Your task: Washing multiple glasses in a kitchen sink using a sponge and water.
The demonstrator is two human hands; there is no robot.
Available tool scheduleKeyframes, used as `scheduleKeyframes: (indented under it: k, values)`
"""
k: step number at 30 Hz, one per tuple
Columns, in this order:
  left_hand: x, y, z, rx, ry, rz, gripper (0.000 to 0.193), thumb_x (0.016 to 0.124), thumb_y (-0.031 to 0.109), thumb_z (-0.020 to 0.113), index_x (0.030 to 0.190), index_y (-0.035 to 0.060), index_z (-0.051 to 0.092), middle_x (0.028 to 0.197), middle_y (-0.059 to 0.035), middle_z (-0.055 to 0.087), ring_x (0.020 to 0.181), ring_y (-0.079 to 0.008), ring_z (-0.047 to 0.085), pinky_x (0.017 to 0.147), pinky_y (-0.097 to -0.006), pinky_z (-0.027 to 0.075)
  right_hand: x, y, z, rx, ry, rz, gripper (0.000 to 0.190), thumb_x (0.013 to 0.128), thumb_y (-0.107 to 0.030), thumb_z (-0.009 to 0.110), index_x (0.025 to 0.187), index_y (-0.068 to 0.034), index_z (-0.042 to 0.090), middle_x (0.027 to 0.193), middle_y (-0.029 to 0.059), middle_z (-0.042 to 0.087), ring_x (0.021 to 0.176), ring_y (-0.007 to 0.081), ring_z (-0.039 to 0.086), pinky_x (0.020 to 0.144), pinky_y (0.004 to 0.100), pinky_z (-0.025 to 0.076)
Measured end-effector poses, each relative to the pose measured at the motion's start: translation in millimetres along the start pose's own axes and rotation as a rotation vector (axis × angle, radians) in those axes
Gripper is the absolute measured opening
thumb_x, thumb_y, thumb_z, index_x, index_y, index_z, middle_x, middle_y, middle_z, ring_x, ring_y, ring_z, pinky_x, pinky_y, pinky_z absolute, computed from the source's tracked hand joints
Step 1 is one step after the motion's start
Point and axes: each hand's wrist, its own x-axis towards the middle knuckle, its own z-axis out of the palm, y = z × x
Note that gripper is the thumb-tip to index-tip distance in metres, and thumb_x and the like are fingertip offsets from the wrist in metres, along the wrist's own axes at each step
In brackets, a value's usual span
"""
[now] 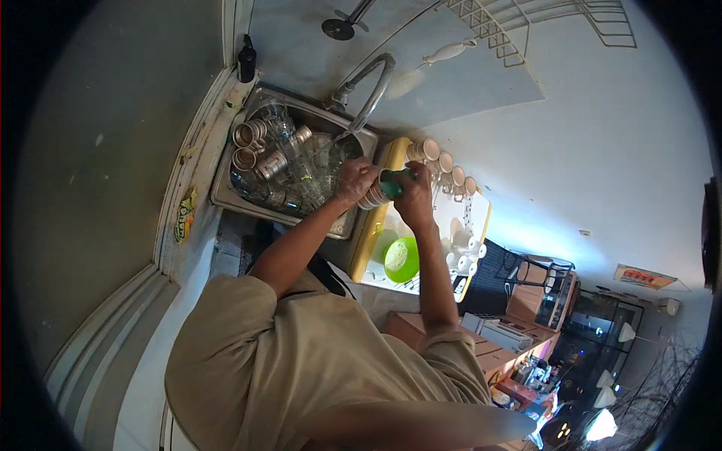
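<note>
My left hand (357, 181) grips a beige ribbed mug (373, 197) at the right edge of the sink. A green scouring pad (391, 182) is in my right hand (414, 196), pressed at the mug's mouth; the pad hides part of the opening. Just left of my hands, the metal sink (221, 191) is piled with clear glassware (299, 163) and several brown ribbed mugs (273, 165). A curved chrome faucet (382, 90) arches over the sink. What flows from it, if anything, is hard to make out.
Right of the sink, a yellow-edged white table (369, 276) holds a row of beige mugs (445, 162), several white cups (463, 262) and a bright green bowl (401, 275) with whitish foam. A dark pump bottle (246, 59) stands at the sink's back left corner. Above hangs a wire rack (496, 39).
</note>
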Motion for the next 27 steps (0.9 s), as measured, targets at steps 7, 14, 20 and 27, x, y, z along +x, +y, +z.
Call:
scheduleKeyframes:
  k: [7,14,20,27]
  values:
    - [-1,45,6,0.082,0.13,0.403,0.01,0.066,0.007,0.062,0.061,0.0001,0.058,0.076,-0.0078,0.052,0.069,-0.02,0.054,0.061,-0.0316,0.043,11,12,6,-0.049,-0.599,-0.005,0.006,0.067,-0.004,0.059,0.073,-0.002,0.061,0.078,0.0146,0.061,0.07,0.029,0.059,0.068,0.0357,0.048]
    - [4,48,11,0.141,0.128,0.722,0.014,0.059,0.006,0.06,0.051,0.001,0.049,0.07,-0.0113,0.047,0.063,-0.0249,0.052,0.056,-0.0346,0.045,-4,51,35,0.566,-0.759,0.06,0.018,0.072,-0.002,0.054,0.088,0.001,0.06,0.075,0.0176,0.062,0.073,0.0243,0.061,0.067,0.0368,0.047]
    - [4,46,8,0.136,0.115,0.763,0.012,0.058,0.005,0.059,0.051,0.0021,0.049,0.069,-0.0109,0.047,0.063,-0.0232,0.054,0.052,-0.0337,0.046,-7,41,37,0.091,-0.692,-0.078,0.016,0.073,-0.007,0.057,0.088,-0.003,0.057,0.082,0.0175,0.062,0.081,0.0332,0.06,0.068,0.0383,0.048]
    - [20,48,4,0.17,0.088,0.825,0.008,0.057,0.004,0.059,0.055,0.0026,0.052,0.071,-0.0099,0.048,0.059,-0.0231,0.054,0.049,-0.0332,0.047,0,51,33,-0.04,-0.796,-0.343,0.026,0.066,0.001,0.051,0.091,0.001,0.056,0.088,0.0205,0.06,0.08,0.0372,0.058,0.074,0.0421,0.048]
